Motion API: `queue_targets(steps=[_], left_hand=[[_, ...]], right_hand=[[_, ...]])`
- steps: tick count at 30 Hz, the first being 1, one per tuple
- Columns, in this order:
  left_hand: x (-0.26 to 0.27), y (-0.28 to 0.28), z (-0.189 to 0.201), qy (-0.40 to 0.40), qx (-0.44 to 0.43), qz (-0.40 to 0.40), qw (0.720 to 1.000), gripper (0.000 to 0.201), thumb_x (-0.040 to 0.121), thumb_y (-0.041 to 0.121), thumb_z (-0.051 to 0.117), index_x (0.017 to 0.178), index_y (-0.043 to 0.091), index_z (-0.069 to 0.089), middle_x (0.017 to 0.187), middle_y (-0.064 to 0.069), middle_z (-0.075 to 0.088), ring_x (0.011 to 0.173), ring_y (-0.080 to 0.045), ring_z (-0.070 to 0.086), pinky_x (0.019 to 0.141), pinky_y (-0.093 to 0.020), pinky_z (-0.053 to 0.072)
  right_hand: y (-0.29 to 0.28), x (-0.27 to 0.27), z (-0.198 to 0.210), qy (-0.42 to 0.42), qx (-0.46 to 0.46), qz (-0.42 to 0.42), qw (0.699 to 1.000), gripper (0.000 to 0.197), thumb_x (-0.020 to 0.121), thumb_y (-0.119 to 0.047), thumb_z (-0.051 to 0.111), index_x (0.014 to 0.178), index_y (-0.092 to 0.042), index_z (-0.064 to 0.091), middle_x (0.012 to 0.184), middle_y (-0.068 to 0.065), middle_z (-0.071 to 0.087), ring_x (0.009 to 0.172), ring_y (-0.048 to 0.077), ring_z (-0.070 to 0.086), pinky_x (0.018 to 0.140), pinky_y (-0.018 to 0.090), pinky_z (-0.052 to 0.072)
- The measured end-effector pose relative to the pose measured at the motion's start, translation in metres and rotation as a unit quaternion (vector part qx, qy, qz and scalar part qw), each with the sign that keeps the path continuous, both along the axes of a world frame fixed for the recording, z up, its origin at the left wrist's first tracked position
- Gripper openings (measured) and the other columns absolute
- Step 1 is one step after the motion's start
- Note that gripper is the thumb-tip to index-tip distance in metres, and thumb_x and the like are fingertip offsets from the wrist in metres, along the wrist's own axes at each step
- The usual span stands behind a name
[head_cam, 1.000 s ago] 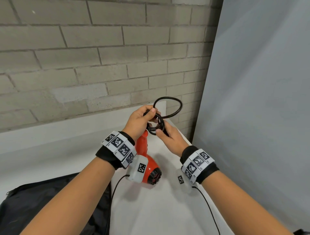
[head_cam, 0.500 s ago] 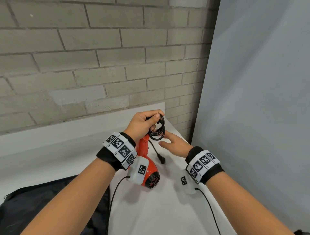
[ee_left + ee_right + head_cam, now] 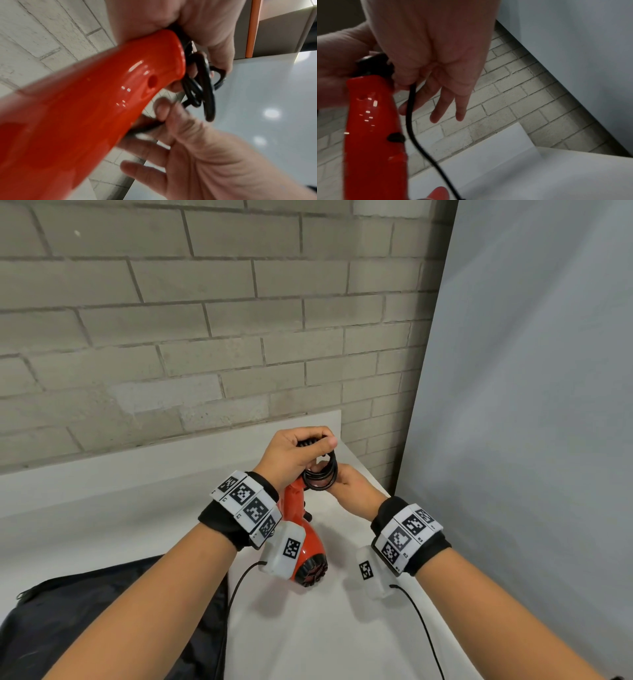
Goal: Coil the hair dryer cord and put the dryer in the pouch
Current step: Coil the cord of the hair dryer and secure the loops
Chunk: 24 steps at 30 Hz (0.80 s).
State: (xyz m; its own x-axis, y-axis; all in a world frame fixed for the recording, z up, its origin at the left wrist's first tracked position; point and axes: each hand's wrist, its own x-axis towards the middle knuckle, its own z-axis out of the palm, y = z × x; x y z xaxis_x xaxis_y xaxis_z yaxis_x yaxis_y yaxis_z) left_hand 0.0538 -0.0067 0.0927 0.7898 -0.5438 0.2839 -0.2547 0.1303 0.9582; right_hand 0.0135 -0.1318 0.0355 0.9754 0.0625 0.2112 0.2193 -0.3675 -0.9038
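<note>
The red hair dryer (image 3: 308,546) hangs nozzle-down above the white table, its handle (image 3: 85,108) pointing up. My left hand (image 3: 301,450) grips the handle's end together with the top of the black coiled cord (image 3: 321,477), whose loops (image 3: 205,88) dangle below my fingers. My right hand (image 3: 346,484) is just right of the coil; thumb and forefinger pinch the loose cord tail (image 3: 412,128) while the other fingers (image 3: 460,111) stay straight. The black pouch (image 3: 102,611) lies flat at the lower left of the table.
The white table (image 3: 308,628) runs up to a low white ledge and a brick wall (image 3: 205,337). A grey panel (image 3: 513,405) stands close on the right. Thin black cables from the wrist cameras trail over the table near the pouch and under my right forearm.
A wide loop held up by my right hand a second ago now lies on the coil in my left. My right hand opened and dropped away, then came back and took the tail.
</note>
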Motion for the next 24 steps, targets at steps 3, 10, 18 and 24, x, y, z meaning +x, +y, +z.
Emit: queue_targets(steps=[3,10,18,24], left_hand=[[0.005,0.006,-0.001,-0.027,0.045,0.004,0.999,0.019,0.078,0.004,0.066,0.081,0.022,0.065,0.077,0.009,0.061,0.054,0.003,0.054,0.054,-0.011,0.046],[0.005,0.006,0.0,-0.048,0.054,-0.033,0.997,0.016,0.081,0.006,0.062,0.082,0.022,0.065,0.074,0.013,0.066,0.06,0.005,0.058,0.059,-0.009,0.047],[0.009,0.005,-0.006,-0.074,0.081,-0.05,0.993,0.033,0.08,0.008,0.065,0.103,0.03,0.06,0.099,0.006,0.066,0.096,-0.009,0.062,0.091,-0.022,0.047],[0.006,0.001,-0.007,-0.091,0.066,0.013,0.994,0.014,0.083,0.008,0.061,0.093,0.018,0.064,0.082,0.005,0.064,0.066,0.007,0.059,0.061,-0.01,0.05]], right_hand=[[-0.015,0.001,-0.003,0.005,0.01,-0.073,0.997,0.021,0.097,-0.01,0.039,0.086,-0.01,0.057,0.072,0.01,0.06,0.071,0.015,0.062,0.079,0.031,0.048],[-0.026,-0.009,0.043,-0.141,0.004,-0.243,0.96,0.014,0.091,-0.008,0.05,0.083,-0.013,0.061,0.069,-0.005,0.055,0.063,-0.001,0.048,0.061,0.008,0.038],[-0.021,-0.021,0.07,-0.192,-0.065,-0.225,0.953,0.013,0.088,-0.012,0.055,0.08,-0.016,0.064,0.067,-0.01,0.057,0.06,-0.003,0.05,0.059,0.006,0.038],[-0.027,-0.025,0.065,-0.191,-0.055,-0.184,0.963,0.013,0.089,-0.011,0.055,0.081,-0.016,0.063,0.068,-0.01,0.056,0.061,-0.006,0.05,0.062,0.006,0.039]])
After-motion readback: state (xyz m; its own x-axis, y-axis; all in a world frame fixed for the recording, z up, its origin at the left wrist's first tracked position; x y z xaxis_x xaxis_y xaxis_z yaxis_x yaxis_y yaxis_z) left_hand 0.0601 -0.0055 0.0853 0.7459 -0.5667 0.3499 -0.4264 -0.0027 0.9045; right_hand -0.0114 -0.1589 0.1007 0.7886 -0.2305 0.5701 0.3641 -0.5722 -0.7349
